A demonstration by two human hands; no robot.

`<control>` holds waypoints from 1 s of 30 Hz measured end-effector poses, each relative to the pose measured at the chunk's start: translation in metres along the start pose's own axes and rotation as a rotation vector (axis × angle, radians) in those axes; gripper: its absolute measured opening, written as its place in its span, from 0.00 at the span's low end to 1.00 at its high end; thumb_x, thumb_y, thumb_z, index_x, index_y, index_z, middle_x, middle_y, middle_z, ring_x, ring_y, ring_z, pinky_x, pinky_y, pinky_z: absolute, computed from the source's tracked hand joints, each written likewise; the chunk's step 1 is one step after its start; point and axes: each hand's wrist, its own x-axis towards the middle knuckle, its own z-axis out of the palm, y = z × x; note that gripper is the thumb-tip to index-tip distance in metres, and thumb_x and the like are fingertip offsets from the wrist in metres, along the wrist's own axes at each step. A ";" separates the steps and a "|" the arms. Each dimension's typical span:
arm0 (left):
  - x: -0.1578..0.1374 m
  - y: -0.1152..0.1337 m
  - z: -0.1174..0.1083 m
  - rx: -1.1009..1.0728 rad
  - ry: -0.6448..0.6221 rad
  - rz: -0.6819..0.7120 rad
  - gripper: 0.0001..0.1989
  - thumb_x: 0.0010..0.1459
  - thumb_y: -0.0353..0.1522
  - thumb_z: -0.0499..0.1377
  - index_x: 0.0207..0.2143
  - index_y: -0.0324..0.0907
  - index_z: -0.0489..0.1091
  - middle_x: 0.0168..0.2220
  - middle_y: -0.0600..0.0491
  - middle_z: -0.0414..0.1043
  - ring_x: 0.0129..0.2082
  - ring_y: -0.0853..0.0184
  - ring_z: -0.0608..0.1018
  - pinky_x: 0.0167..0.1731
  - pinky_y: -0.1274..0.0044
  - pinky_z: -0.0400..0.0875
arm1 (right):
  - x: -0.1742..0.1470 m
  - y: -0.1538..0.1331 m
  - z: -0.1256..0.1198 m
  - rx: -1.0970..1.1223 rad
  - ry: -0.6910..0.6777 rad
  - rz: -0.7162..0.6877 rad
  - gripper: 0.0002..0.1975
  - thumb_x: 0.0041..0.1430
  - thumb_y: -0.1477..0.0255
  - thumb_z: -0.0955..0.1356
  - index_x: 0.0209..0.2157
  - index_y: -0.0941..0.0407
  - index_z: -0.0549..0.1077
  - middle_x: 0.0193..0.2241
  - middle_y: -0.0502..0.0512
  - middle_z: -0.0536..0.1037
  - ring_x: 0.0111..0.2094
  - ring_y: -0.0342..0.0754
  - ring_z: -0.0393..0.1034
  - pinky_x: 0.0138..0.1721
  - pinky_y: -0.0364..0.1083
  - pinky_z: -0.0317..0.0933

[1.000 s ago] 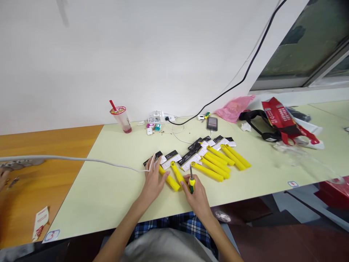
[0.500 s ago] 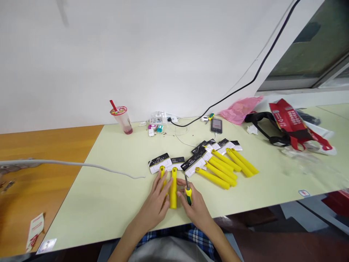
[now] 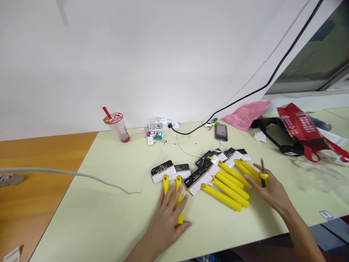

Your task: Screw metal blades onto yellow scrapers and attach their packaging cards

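Observation:
My left hand (image 3: 167,218) lies with spread fingers over two yellow tubes (image 3: 179,198), which have black-and-white header cards (image 3: 163,171) at their far ends. Held in my right hand (image 3: 272,193) is a screwdriver (image 3: 263,175) with a yellow and green handle, its dark shaft pointing up. That hand is at the right side of a fanned group of several yellow tubes (image 3: 226,198), with its thumb and fingers around the rightmost ones. Whether its fingers touch them I cannot tell. More black-and-white cards (image 3: 201,178) overlap at the far ends of this group.
At the back stand a drink cup (image 3: 117,127) with a red straw and a white power strip (image 3: 163,124) with cables. A phone-like device (image 3: 221,132), a pink bag (image 3: 247,114), black headphones (image 3: 272,134) and a red bag (image 3: 301,125) lie to the right. A grey cable (image 3: 95,178) crosses the left.
My right hand has moved right with the screwdriver, from beside the two left tubes to the right end of the group. My left hand now lies across both left tubes. The view has shifted.

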 end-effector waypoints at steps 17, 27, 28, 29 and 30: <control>-0.013 0.032 -0.015 -0.025 0.022 0.081 0.61 0.55 0.67 0.63 0.81 0.50 0.49 0.80 0.40 0.48 0.79 0.37 0.53 0.73 0.38 0.52 | -0.130 -0.085 0.110 0.116 0.015 -0.285 0.40 0.71 0.40 0.59 0.67 0.57 0.66 0.71 0.77 0.68 0.73 0.74 0.60 0.69 0.74 0.59; 0.007 -0.049 -0.053 -0.105 -0.118 0.156 0.38 0.71 0.45 0.62 0.79 0.53 0.55 0.80 0.48 0.49 0.81 0.48 0.49 0.77 0.48 0.45 | -0.119 -0.140 0.105 0.544 -0.274 -0.211 0.41 0.69 0.40 0.64 0.68 0.56 0.67 0.68 0.72 0.71 0.71 0.67 0.64 0.73 0.70 0.55; 0.009 -0.055 -0.057 -0.117 -0.114 0.150 0.38 0.71 0.45 0.62 0.79 0.54 0.55 0.80 0.49 0.50 0.81 0.49 0.50 0.78 0.49 0.45 | -0.115 -0.141 0.097 0.597 -0.324 -0.159 0.39 0.68 0.41 0.65 0.67 0.55 0.69 0.67 0.70 0.73 0.70 0.66 0.67 0.72 0.69 0.57; 0.009 -0.059 -0.061 -0.121 -0.114 0.150 0.38 0.72 0.45 0.61 0.79 0.53 0.54 0.80 0.48 0.50 0.81 0.50 0.50 0.78 0.51 0.46 | -0.112 -0.139 0.088 0.637 -0.352 -0.102 0.37 0.68 0.41 0.66 0.65 0.54 0.71 0.66 0.69 0.75 0.69 0.65 0.68 0.71 0.68 0.59; 0.007 -0.062 -0.064 -0.115 -0.106 0.146 0.38 0.72 0.45 0.61 0.79 0.53 0.54 0.80 0.48 0.51 0.81 0.51 0.51 0.78 0.51 0.46 | -0.109 -0.134 0.080 0.666 -0.349 -0.050 0.35 0.68 0.42 0.67 0.63 0.53 0.73 0.66 0.67 0.76 0.69 0.65 0.68 0.71 0.67 0.59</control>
